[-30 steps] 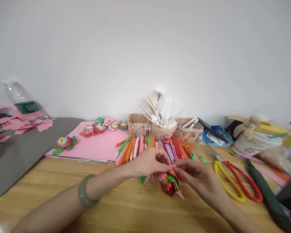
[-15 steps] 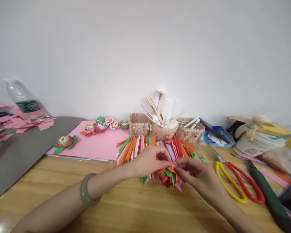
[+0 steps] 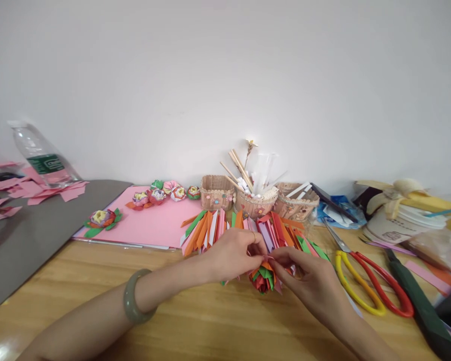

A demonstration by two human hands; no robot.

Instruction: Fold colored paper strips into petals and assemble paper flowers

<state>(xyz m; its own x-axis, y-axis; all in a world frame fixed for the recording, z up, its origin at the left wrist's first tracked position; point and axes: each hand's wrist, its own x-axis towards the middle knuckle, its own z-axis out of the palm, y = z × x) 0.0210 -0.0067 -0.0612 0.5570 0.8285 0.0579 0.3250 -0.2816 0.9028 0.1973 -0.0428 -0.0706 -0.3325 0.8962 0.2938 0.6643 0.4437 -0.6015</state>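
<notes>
Folded-paper flower, red/green/orange, 5 o'clock in view; can't tell if it touches the desk. Should be feather-light, crisp at creases, easy to crush: grip near petal bases, not tips. Left hand at its 10 o'clock, right hand at 3. Both in tight thumb-and-finger pinches, tips nearly meeting on a small pink paper piece at flower's 12. Folded strips fan out beyond.

Clear plastic bottle with green label, banana peel atop white-lidded tub, blue packet nearby
</notes>
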